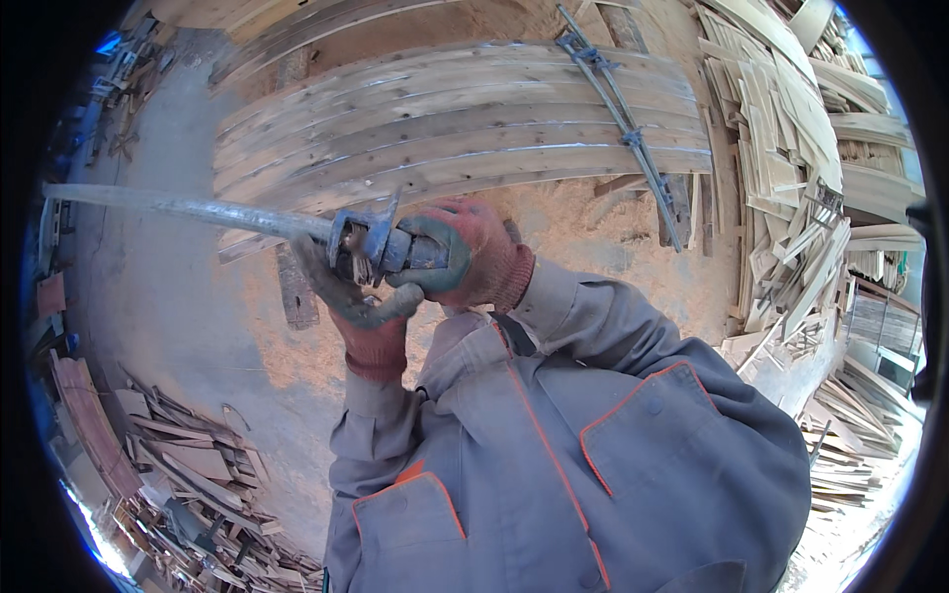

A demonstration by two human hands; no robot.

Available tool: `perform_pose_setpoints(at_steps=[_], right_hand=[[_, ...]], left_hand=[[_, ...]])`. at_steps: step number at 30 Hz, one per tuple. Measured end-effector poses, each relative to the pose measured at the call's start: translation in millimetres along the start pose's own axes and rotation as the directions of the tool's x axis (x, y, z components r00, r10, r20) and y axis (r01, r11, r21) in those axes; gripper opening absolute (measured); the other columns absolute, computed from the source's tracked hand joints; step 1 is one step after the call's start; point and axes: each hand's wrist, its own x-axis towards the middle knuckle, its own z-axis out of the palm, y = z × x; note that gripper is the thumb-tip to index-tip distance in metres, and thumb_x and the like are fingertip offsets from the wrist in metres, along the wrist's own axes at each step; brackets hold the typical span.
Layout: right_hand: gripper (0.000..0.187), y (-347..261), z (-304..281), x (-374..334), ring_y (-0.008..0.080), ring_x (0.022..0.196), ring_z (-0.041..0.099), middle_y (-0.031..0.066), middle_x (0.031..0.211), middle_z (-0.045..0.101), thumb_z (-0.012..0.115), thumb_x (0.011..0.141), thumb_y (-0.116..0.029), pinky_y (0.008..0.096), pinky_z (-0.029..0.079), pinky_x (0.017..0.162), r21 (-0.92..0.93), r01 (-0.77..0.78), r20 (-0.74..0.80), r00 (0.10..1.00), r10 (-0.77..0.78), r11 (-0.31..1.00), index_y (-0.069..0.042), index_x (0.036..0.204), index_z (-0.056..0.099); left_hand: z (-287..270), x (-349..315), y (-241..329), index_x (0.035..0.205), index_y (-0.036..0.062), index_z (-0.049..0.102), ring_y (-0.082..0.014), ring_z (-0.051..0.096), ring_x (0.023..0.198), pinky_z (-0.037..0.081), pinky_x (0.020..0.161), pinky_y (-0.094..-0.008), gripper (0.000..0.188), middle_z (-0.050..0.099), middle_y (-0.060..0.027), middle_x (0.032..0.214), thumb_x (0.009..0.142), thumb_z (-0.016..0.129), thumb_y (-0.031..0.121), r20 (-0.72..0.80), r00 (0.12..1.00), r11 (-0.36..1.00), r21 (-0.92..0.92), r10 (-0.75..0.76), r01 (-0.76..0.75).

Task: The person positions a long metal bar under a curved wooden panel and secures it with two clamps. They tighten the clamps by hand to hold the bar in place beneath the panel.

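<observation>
In mid-air, a long metal clamp (267,217)

The right hand (465,252), in a red and dark glove, has its grip wrapped around the handle (425,255) at the clamp's near end. The left hand (364,316), gloved too, cups the end part from below. I can't tell if its grip is pinching hard or just holding it up.

The job looks partway along to me. A second clamp (615,109) already lies across the long boards (425,138), near their right end. I can't see how tight it is. The boards lie side by side in a wide, flat row. The clamp in the hands isn't on them, so putting it there seems left to do.

That clamp is held in front of the grey jacket (524,435). Its bar is long, grey and shiny, and points off to the left. The end part is chunky, with blue bits, and looks scuffed.

Farther out, sawdust (301,351) covers some of the floor (178,287), and wood scraps (786,188) are heaped at the right.
</observation>
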Motion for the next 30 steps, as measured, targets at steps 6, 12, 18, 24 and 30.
perform_pose_setpoints(at_steps=[6,12,18,24,30], right_hand=[[0.046,-12,-5,-12,0.0322,0.085,0.071,0.0074,0.087,0.071,0.09,0.063,-0.038,0.044,0.057,0.072,-0.129,-0.019,0.074,0.997,0.029,0.991,-0.013,0.095,0.068],[0.05,-33,-3,-35,0.0333,0.086,0.071,0.0089,0.091,0.072,0.091,0.061,-0.035,0.0443,0.057,0.074,-0.07,-0.047,0.082,0.995,0.053,0.996,-0.012,0.1,0.07],[0.055,-68,-19,-18,0.0335,0.084,0.07,0.0097,0.091,0.07,0.092,0.064,-0.035,0.0434,0.057,0.074,-0.115,0.147,-0.093,0.983,-0.158,0.982,-0.006,0.105,0.07],[0.055,-80,-43,-25,0.0319,0.082,0.071,0.0102,0.093,0.071,0.095,0.066,-0.028,0.0411,0.057,0.073,0.073,0.125,-0.024,0.992,-0.124,0.989,-0.004,0.11,0.07],[0.052,-53,-49,-82,0.0314,0.081,0.072,0.0133,0.096,0.073,0.096,0.07,-0.024,0.0386,0.058,0.071,-0.015,0.009,0.035,0.999,-0.009,1.0,-0.002,0.111,0.073]], left_hand=[[10,3,-19,0.168,0.0106,0.012,-0.034,0.059,0.128,0.058,0.1,-0.0451,0.146,0.039,-0.0257,0.157,0.061,0.092,0.069,0.042,0.964,0.767,-0.598,-0.261,0.234],[11,-23,-11,0.145,0.0083,0.053,-0.0328,0.062,0.128,0.056,0.105,-0.0455,0.093,0.041,-0.0234,0.16,0.07,0.099,0.04,-0.054,0.975,0.763,-0.632,-0.215,0.133],[-27,27,35,0.16,0.0137,0.037,-0.0324,0.063,0.125,0.056,0.105,-0.0457,0.105,0.04,-0.0257,0.159,0.077,0.094,0.044,-0.113,0.993,0.818,-0.57,0.02,-0.081],[-76,75,34,0.162,0.0159,0.032,-0.0326,0.063,0.124,0.062,0.095,-0.0411,0.079,0.041,-0.0253,0.157,0.098,0.071,0.04,-0.133,0.949,0.894,-0.319,0.285,-0.314],[-165,143,-32,0.138,-0.0004,0.059,-0.0229,0.066,0.111,0.058,0.09,-0.0329,0.032,0.062,-0.0185,0.131,0.108,0.055,0.01,-0.387,0.912,0.954,-0.196,0.138,-0.227]])
